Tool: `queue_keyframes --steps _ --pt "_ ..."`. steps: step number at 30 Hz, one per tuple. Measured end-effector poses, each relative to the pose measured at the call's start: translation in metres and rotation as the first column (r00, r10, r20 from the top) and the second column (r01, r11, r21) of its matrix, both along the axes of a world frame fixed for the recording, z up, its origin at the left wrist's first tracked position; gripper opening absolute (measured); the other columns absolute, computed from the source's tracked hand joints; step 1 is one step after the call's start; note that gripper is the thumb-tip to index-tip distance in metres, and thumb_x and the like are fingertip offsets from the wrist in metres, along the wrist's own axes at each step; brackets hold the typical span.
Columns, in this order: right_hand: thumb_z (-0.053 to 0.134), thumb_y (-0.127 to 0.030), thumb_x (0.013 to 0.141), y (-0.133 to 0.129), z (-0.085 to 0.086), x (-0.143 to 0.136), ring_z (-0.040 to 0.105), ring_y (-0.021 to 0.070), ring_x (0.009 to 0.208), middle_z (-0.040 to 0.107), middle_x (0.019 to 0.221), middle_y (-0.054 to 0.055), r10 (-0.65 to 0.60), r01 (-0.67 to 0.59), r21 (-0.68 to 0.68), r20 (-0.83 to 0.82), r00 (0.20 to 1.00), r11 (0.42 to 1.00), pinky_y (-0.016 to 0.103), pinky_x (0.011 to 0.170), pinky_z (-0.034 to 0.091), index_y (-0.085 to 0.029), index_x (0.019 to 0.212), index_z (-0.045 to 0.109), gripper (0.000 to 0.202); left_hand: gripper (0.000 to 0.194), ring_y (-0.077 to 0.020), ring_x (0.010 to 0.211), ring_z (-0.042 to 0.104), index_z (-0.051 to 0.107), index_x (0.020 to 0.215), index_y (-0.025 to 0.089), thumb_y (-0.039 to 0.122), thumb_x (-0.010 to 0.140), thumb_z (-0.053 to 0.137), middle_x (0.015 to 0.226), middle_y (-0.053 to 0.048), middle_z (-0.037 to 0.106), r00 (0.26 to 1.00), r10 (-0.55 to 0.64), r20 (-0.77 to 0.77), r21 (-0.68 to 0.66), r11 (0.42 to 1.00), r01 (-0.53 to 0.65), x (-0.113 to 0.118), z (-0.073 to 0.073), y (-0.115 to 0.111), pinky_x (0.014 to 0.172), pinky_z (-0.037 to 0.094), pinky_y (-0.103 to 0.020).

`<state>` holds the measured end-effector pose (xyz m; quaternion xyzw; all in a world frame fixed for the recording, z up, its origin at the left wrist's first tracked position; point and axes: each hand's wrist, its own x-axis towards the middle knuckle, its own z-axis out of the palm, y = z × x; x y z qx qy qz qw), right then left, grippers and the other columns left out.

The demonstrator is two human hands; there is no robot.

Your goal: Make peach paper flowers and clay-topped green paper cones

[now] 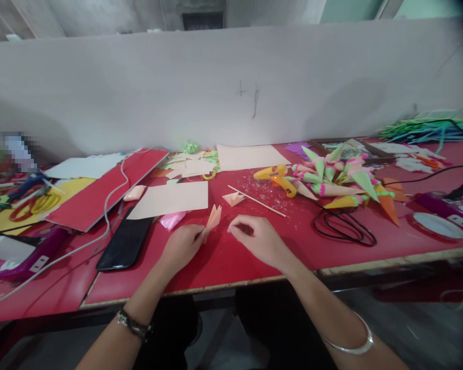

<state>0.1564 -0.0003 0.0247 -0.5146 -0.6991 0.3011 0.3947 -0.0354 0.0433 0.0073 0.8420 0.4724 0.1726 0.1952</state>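
Between the thumb and fingers of my left hand [184,245] a folded peach paper piece [214,218] is pinched, its pointed tips upward. My right hand [256,237] hovers just right of it, thumb and fingertips curled together; whether anything tiny is between them I cannot make out. Beyond the hands lies a second folded peach paper piece [233,198], beside a thin wooden stick [257,201]. A peach paper sheet [173,198] lies to the left, partly over a black phone [125,241] and close to a pink packet [172,220].
A yellow glue gun [277,177] lies beside a pile of paper cones [332,174], with a black cord [343,228] looping in front. Purple power strips [443,208] sit at both sides. A red board [108,190] and scissors [31,208] occupy the left.
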Motion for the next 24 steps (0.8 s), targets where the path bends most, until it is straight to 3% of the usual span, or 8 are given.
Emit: queue_keyframes --steps 7,9,12,16,20,24 --pt "0.047 -0.024 0.077 0.000 -0.001 0.002 0.053 0.0120 0.063 0.060 0.068 0.000 -0.018 0.018 -0.018 0.011 1.000 1.000 0.024 0.060 0.039 -0.018 0.073 0.057 0.012 0.036 -0.0142 0.058 0.047 0.047 0.062 0.017 0.034 0.087 0.029 0.061 -0.002 0.052 0.994 -0.067 -0.090 0.059 0.996 0.072 -0.001 0.001 0.005 0.055 0.029 -0.024" --pt "0.049 -0.027 0.077 0.000 -0.002 0.004 0.051 0.0113 0.060 0.056 0.067 -0.001 -0.061 0.061 -0.025 -0.010 0.998 0.998 0.024 0.058 0.039 -0.019 0.083 0.055 0.012 0.035 -0.0146 0.060 0.048 0.048 0.064 0.016 0.034 0.088 0.029 0.064 -0.003 0.053 0.992 -0.084 -0.097 0.070 0.993 0.090 0.001 0.004 -0.001 0.056 0.030 -0.024" --pt "0.053 -0.031 0.074 0.000 -0.005 0.005 0.049 0.0106 0.059 0.053 0.073 -0.002 -0.118 0.117 -0.016 -0.047 0.992 0.993 0.025 0.059 0.040 -0.021 0.101 0.048 0.029 0.036 -0.0149 0.063 0.049 0.050 0.067 0.016 0.034 0.088 0.028 0.066 -0.004 0.055 0.992 -0.108 -0.065 0.066 0.991 0.113 0.005 0.008 -0.010 0.058 0.032 -0.024" --pt "0.054 -0.031 0.073 0.002 -0.010 0.007 0.050 0.0108 0.061 0.052 0.078 -0.001 -0.113 0.112 -0.036 -0.023 0.993 0.993 0.026 0.060 0.041 -0.023 0.107 0.045 0.037 0.035 -0.0147 0.062 0.050 0.052 0.066 0.016 0.032 0.088 0.030 0.065 -0.003 0.056 0.994 -0.106 0.008 0.039 0.994 0.106 0.007 0.007 -0.016 0.059 0.033 -0.024" --pt "0.052 -0.028 0.075 0.004 -0.013 0.008 0.049 0.0107 0.060 0.052 0.073 -0.002 -0.090 0.092 -0.058 0.034 0.995 0.994 0.026 0.059 0.040 -0.022 0.099 0.049 0.025 0.034 -0.0127 0.058 0.049 0.055 0.063 0.016 0.032 0.086 0.035 0.060 -0.001 0.054 0.982 -0.084 0.171 -0.053 0.994 0.094 0.007 0.006 -0.016 0.058 0.034 -0.023" --pt "0.055 -0.026 0.074 0.003 -0.011 0.006 0.048 0.0091 0.060 0.049 0.080 -0.002 -0.051 0.053 0.015 -0.119 0.992 0.998 0.025 0.060 0.042 -0.022 0.107 0.042 0.035 0.034 -0.0095 0.053 0.047 0.057 0.060 0.015 0.030 0.084 0.038 0.060 0.000 0.053 0.892 -0.041 0.450 -0.179 0.975 0.135 0.009 0.009 -0.022 0.057 0.037 -0.021"
